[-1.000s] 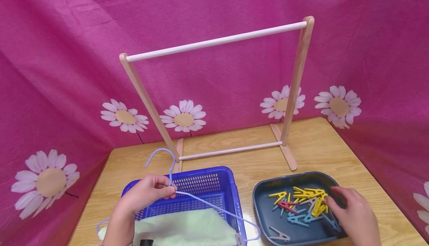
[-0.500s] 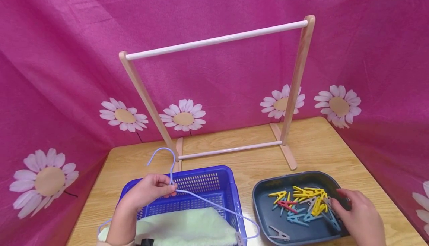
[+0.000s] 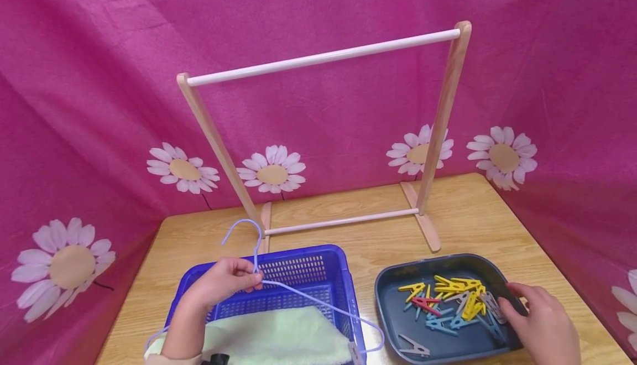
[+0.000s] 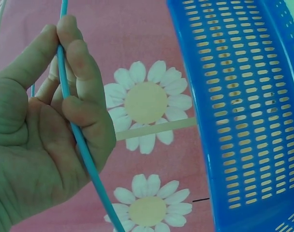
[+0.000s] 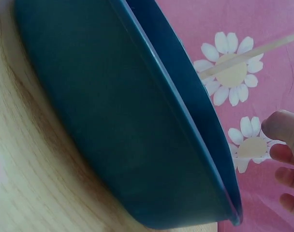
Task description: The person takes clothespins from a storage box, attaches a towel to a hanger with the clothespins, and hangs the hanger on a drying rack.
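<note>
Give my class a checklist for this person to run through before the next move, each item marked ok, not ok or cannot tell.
1. Hanger gripped: ok; the left hand pinches it below the hook.
2. Rack standing upright: ok.
3. Clip at the green cloth's right end: ok; a gray clip sits there.
4. Clip at its left end: cannot tell; the left forearm covers part of that side.
5. Clip in the right hand: cannot tell; its fingertips are close to another gray clip.
6. Spare clips in the tray: ok; several colors.
</note>
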`<state>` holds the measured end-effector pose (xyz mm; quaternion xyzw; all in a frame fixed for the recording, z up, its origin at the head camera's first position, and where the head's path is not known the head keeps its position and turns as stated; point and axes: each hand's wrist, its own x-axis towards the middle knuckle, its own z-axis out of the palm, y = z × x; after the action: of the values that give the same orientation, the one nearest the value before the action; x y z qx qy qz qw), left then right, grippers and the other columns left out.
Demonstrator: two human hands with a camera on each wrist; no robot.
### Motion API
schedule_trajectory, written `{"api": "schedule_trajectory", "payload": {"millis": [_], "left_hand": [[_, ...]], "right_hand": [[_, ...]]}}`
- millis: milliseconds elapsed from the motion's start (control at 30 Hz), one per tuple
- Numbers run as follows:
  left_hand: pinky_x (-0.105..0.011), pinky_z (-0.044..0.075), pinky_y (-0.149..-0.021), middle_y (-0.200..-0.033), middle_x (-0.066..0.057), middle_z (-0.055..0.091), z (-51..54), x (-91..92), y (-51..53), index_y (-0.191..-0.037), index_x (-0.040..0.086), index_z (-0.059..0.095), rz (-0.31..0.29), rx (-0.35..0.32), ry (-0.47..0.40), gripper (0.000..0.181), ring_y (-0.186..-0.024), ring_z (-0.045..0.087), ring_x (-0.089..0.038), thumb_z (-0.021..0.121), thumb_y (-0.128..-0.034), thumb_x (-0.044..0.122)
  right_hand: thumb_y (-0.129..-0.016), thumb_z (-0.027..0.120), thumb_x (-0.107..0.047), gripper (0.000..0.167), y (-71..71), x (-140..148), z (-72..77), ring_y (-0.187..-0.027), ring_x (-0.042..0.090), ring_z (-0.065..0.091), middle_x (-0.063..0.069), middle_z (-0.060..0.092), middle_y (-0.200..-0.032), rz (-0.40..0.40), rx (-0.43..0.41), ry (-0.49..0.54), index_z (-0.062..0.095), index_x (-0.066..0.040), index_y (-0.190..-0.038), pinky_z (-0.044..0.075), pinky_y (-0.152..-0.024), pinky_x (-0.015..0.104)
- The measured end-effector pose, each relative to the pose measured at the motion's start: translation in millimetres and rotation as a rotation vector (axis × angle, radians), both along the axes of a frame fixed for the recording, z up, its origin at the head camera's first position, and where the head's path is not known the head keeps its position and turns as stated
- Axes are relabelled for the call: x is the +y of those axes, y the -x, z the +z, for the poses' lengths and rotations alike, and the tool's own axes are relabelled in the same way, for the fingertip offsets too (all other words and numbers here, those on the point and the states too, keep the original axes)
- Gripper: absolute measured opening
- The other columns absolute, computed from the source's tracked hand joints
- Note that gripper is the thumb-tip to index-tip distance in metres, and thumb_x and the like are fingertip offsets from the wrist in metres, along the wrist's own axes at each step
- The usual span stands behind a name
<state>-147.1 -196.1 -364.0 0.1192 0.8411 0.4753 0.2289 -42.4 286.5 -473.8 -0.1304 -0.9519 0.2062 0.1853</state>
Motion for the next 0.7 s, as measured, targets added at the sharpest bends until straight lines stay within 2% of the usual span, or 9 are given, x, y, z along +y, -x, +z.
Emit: {"api": "schedule_trajectory", "payload": {"millis": [167,300,700], "left_hand": [[-0.035,0.047,-0.072,-0.077,-0.010,0.065,-6.7,3.4,3.2,-0.086,-0.009,0.061,-0.006,0.000,0.019,0.023,-0.073,0.059,-0.016,0.059,-0.0860,0.014],[-0.038,0.046,-0.071,-0.077,-0.011,0.065,-11.7,5.2,5.2,-0.086,-0.009,0.061,0.021,-0.006,0.056,0.023,-0.072,0.057,-0.015,0.060,-0.0855,0.014],[-0.030,0.041,-0.061,-0.074,-0.007,0.064,-21.5,6.8,11.5,-0.084,-0.007,0.062,0.086,-0.012,0.119,0.022,-0.067,0.053,-0.016,0.061,-0.0849,0.015]], "right_hand": [[-0.067,0.074,-0.013,0.034,-3.3,4,-1.6,-0.073,0.034,0.052,0.022,0.059,-0.087,-0.003,-0.002,-0.012,0.060,0.004,-0.093,0.042,-0.063,0.050],[-0.068,0.073,-0.015,0.033,-4.5,6,-2.7,-0.070,0.032,0.052,0.021,0.059,-0.086,-0.001,-0.008,-0.017,0.061,0.003,-0.093,0.042,-0.060,0.049],[-0.070,0.072,-0.017,0.033,-6.2,11,-2.7,-0.069,0.031,0.053,0.022,0.059,-0.087,-0.008,-0.051,-0.005,0.061,0.003,-0.094,0.044,-0.059,0.048]]}}
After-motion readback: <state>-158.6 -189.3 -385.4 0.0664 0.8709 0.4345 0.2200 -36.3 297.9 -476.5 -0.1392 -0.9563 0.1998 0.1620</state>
